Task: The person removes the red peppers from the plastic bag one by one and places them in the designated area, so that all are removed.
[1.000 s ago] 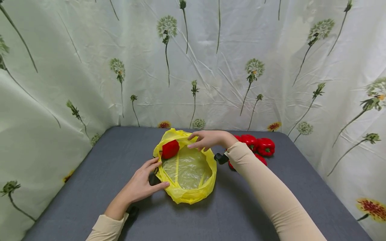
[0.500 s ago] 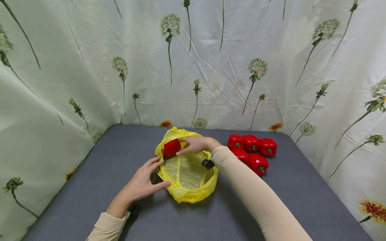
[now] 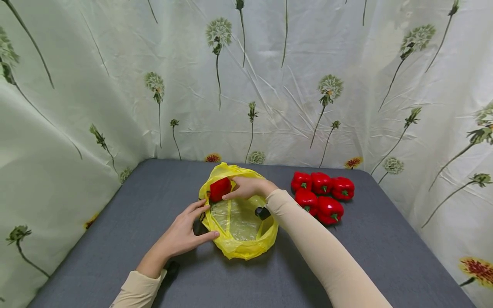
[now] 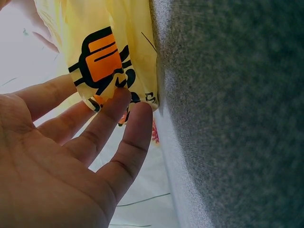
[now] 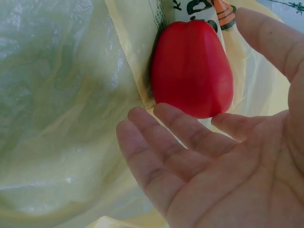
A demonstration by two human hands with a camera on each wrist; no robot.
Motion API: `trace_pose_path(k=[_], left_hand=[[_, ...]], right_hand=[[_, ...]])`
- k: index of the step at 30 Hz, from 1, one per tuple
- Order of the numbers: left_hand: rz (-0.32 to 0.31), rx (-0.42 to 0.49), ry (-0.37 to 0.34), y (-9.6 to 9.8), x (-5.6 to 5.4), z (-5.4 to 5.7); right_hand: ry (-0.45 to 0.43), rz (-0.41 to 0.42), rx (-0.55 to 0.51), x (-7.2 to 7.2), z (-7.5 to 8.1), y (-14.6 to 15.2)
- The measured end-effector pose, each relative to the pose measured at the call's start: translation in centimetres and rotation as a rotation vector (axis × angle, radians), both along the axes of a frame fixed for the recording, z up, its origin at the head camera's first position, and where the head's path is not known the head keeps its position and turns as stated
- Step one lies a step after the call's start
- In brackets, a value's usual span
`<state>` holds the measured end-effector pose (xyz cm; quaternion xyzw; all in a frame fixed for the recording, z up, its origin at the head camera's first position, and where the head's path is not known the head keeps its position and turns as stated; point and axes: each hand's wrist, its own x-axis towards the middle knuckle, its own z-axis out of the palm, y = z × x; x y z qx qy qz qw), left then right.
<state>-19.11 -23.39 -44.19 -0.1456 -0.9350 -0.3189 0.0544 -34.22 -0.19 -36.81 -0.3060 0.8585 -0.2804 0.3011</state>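
Note:
A yellow plastic bag (image 3: 246,251) lies with its mouth spread wide in the middle of the table. Inside, at its left back side, sits a red bell pepper (image 3: 220,189). My right hand (image 3: 249,187) reaches into the bag beside this pepper. In the right wrist view its fingers extend, loosely bent, near the lower end of the pepper (image 5: 192,71); whether they touch it I cannot tell. At the bag's left rim is my left hand (image 3: 180,236), fingers and thumb spread. The left wrist view has its fingertips against the printed side of the bag (image 4: 140,47).
Several red bell peppers (image 3: 321,184) lie grouped on the grey table (image 3: 154,192), right of the bag. A flower-printed curtain (image 3: 269,107) rises behind the table and along both sides. Dark wrist devices (image 3: 262,212) sit at both wrists.
My right hand has moved left and down into the bag, up to the pepper inside. The grouped peppers on the right, partly covered by the arm before, now show. My left hand stays at the rim.

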Motion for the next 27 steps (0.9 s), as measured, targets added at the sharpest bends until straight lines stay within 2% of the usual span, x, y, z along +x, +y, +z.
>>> trace_pose_path(k=[9,19,23,27], left_hand=[[0.007,-0.004,-0.008,0.1,0.0,0.1],[0.005,0.002,-0.005,0.2,0.1,0.0],[0.005,0.0,-0.002,0.1,0.0,0.0],[0.004,0.003,-0.002,0.1,0.0,0.0]], right_hand=[[-0.097,-0.06,0.02,0.8,0.7,0.6],[-0.152,-0.018,0.044,2.1,1.3,1.3],[-0.126,0.038,0.08,2.6,1.6,1.4],[-0.034,0.084,0.089,2.7,1.8,1.4]])
